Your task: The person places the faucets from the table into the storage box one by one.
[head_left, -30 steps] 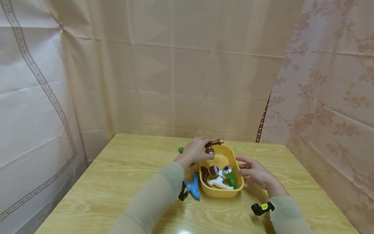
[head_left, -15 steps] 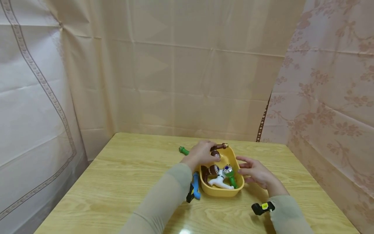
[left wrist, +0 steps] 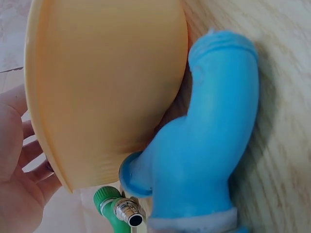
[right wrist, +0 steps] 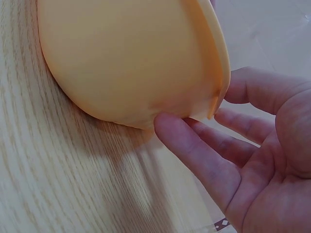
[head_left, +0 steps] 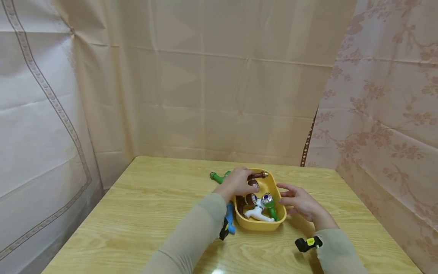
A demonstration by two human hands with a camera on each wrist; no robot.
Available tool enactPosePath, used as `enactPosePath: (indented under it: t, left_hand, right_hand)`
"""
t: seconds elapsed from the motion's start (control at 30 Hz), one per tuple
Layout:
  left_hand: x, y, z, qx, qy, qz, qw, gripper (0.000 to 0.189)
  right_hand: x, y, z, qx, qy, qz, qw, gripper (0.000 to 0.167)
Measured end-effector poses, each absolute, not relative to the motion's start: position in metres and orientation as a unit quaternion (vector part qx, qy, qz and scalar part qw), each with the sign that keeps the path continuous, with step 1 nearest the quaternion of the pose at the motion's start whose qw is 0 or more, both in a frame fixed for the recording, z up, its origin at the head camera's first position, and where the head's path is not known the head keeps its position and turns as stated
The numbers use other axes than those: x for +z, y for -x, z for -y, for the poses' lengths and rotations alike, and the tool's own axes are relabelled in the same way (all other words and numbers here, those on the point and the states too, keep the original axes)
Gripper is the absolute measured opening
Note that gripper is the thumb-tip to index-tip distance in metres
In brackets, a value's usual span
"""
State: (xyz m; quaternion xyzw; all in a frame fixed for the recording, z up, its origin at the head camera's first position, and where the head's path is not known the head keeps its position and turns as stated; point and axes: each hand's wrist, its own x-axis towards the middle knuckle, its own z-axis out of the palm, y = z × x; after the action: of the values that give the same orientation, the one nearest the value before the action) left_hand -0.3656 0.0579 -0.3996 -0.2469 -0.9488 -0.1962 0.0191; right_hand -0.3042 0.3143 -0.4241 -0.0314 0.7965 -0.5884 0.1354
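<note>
- Head view: left hand (head_left: 235, 182) reaches over the left rim of a yellow plastic tub (head_left: 259, 227), thumb and fingers bent about the far brown tap (head_left: 259, 175). Its brass-tipped end points right, at the tub's far end; cannot tell whether it rests on the bottom.
- Same view: right hand (head_left: 302, 204) at the tub's right rim, fingers parted and loosely extended, touching the tub.
- Same view: near brown tap (head_left: 241, 206), white tap (head_left: 259, 215) and small green tap (head_left: 271, 210) bunched in the tub's near half.
- Same view: wood-grain table (head_left: 161, 217) beneath. Blue tap (head_left: 230, 220) just left of the tub, partly behind the left sleeve; long green tap (head_left: 218, 177) partly covered by the left hand. Beige curtain (head_left: 219, 87) behind.
- Left wrist view: blue tap large, lying close by the tub's outer wall; long green tap's metal nozzle beyond. Palm and bent fingers at the rim; grip mostly hidden.
- Right wrist view: right hand's fingers spread about rim and outer wall, one fingertip against the wall. Tub stands on the table.
</note>
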Motion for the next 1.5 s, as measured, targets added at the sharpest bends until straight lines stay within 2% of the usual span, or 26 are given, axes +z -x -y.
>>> enactPosePath:
  t: [0.3,0.7,1.27,1.5]
  left_hand:
    - [-0.401,0.366,-0.060,-0.212,0.254,0.944,-0.001,0.065]
    - [-0.396,0.360,-0.056,-0.195,0.273,0.942,0.016,0.064]
    - [-0.391,0.360,-0.045,-0.247,0.280,0.928,0.003,0.065]
    - [-0.385,0.356,-0.033,-0.250,0.297,0.921,0.021,0.066]
  right_hand:
    - [-0.424,0.303,-0.314,-0.590,0.044,-0.795,0.138,0.071]
    - [-0.425,0.301,-0.314,-0.594,0.046,-0.791,0.137,0.071]
    - [-0.423,0.302,-0.313,-0.588,0.036,-0.797,0.134,0.070]
    - [-0.423,0.300,-0.312,-0.587,0.039,-0.797,0.134,0.070]
